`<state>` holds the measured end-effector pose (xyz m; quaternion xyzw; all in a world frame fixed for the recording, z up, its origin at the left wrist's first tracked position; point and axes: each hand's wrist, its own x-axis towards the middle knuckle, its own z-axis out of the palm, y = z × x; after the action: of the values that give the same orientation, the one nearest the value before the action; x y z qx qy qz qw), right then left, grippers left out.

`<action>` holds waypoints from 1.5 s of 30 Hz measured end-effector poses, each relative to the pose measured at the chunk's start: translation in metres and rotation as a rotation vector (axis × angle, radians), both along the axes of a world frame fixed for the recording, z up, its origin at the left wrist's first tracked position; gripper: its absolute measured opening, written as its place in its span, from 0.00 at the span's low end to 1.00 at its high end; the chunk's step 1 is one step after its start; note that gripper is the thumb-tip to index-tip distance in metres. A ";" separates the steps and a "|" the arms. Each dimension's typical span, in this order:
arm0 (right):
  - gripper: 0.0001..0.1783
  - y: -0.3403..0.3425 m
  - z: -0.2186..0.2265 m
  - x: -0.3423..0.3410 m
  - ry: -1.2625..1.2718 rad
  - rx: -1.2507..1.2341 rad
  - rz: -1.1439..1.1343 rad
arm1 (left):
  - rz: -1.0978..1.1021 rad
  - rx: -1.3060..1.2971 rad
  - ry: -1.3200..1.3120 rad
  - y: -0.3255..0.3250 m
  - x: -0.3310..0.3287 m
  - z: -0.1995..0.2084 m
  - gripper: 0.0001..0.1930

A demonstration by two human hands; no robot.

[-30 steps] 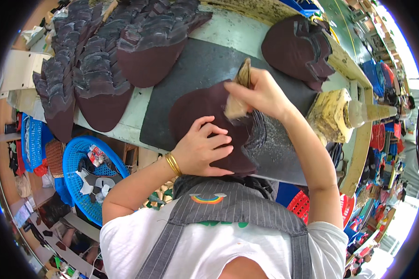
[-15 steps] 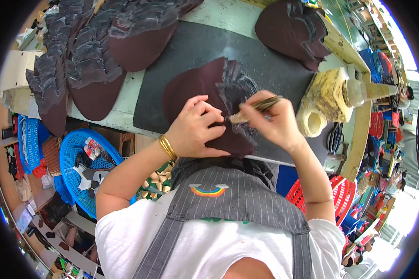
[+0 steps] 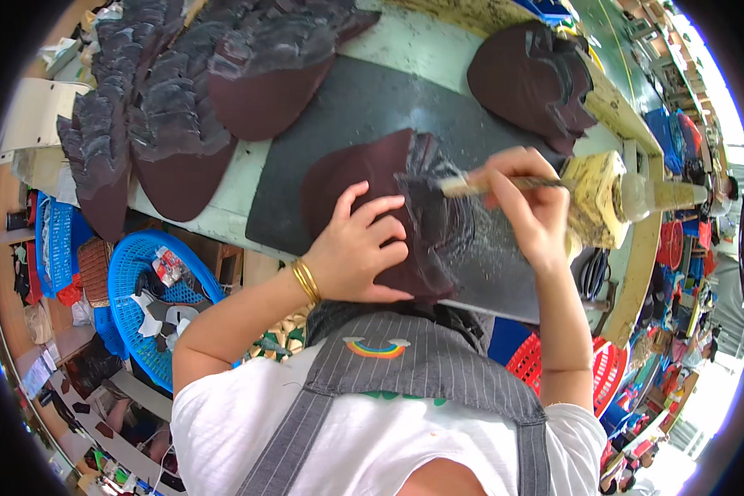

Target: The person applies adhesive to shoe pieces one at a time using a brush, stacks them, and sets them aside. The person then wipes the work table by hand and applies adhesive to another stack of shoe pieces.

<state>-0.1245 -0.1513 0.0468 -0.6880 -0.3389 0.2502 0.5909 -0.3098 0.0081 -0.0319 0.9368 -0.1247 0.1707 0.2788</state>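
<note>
The right hand's [image 3: 531, 205] pinched fingers are holding a brush [image 3: 458, 187] at the maroon stack's [image 3: 351, 169] fanned edge; the left hand [image 3: 362, 248], fingers spread, is resting atop. Pieces could slip (if that hand is pressing too lightly) across the dark mat [image 3: 372, 95] on the counter [image 3: 388, 41].

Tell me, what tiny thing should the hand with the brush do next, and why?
Maybe lower the brush a little and stroke it along the pieces' dark, streaky edges. The right hand holds it with its bristles right by those edges, though I can't tell if they touch. The left hand lies spread on the maroon pieces, which could steady them.
</note>
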 end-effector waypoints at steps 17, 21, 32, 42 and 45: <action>0.04 0.035 0.013 0.019 -0.518 -0.018 0.003 | 0.002 0.014 0.078 0.007 -0.013 0.003 0.22; 0.08 -0.047 0.040 -0.055 -0.372 -0.252 0.443 | 0.038 -0.420 0.210 0.013 -0.001 0.011 0.13; 0.10 -0.078 0.018 -0.083 -0.434 -0.317 -0.011 | 0.827 0.022 -0.367 0.112 -0.019 0.063 0.17; 0.09 -0.161 -0.031 0.002 -0.262 -0.226 -0.863 | -0.160 0.190 0.364 0.009 0.024 0.038 0.52; 0.11 -0.147 -0.029 0.014 -0.109 -0.347 -0.838 | -0.178 0.219 0.374 -0.005 0.022 0.031 0.52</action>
<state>-0.1101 -0.2984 0.0181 -0.8669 -0.0148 0.0059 0.4982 -0.2873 0.0028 -0.0004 0.9620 -0.1709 -0.0458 0.2078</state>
